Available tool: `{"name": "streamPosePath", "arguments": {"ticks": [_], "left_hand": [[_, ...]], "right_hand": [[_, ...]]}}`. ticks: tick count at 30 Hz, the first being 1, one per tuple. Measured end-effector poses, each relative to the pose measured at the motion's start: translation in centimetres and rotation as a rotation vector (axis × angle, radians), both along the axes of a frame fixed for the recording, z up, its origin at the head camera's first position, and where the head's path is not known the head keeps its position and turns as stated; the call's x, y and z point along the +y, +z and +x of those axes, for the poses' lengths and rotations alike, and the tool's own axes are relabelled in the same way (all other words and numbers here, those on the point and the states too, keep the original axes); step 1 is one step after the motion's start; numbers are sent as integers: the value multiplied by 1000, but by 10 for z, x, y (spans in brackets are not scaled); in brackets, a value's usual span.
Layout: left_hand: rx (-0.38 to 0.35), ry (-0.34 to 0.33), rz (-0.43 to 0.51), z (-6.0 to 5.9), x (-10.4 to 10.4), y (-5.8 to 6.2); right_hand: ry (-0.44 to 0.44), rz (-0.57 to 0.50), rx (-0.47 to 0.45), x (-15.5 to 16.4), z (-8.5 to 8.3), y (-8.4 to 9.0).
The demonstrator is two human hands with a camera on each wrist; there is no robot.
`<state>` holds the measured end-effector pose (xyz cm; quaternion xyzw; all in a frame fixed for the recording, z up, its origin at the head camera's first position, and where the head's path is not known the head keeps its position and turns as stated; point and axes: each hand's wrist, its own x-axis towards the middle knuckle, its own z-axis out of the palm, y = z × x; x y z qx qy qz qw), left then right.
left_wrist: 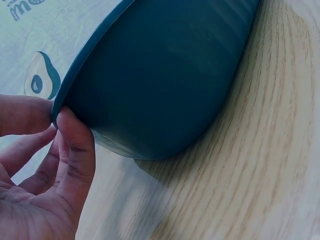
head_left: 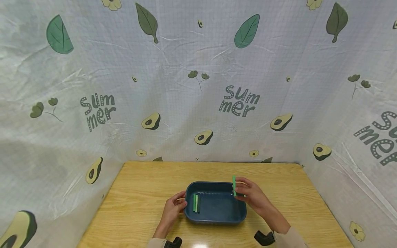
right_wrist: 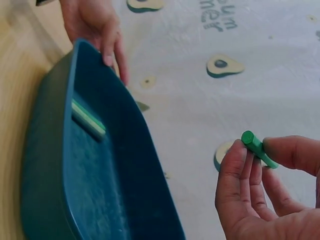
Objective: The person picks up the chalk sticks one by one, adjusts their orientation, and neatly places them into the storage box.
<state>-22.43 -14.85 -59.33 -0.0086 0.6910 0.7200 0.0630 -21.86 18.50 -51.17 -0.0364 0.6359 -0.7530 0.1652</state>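
Note:
A dark blue rectangular plastic tub [head_left: 217,221] with rounded corners rests on the table. At its left end my left hand [head_left: 173,208] pinches the rim between thumb and fingers, seen closely in the left wrist view. My right hand [head_left: 253,197] is raised over the tub's right end. Between its thumb and fingertips it holds a short, slim green stick [right_wrist: 256,144] with a flat end. Inside the tub, near the left wall, a few similar green sticks [head_left: 196,203] lie side by side; one is paler. What kind of sticks they are, I cannot tell.
The light wooden table [head_left: 149,179] carries the tub near its front middle. White sheeting [head_left: 173,69] printed with avocados, leaves and lettering rises behind the table and on both sides. Black straps [head_left: 265,237] with devices sit at the wrists.

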Motion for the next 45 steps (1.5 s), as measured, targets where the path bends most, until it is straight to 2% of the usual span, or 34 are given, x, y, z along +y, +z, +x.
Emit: {"name": "streamPosePath", "arguments": {"ticks": [11,17,22,29,45], "left_hand": [[-1,-4,-1,-1,1,-1],[-3,-1,2,0,1,-1],[-7,1,8,0,0,-1],[-9,-1,15,0,0,-2],[-6,2,2,2,0,-1]], "right_hand": [[22,48,-9,-26,-3,-9],[38,70,-5,-39,-5,-22],[13,86,-54,-52,-6,-31],[-25,139,-103,-70,-8,-36],[-21,181,-138,-95,-11,-61]]}}
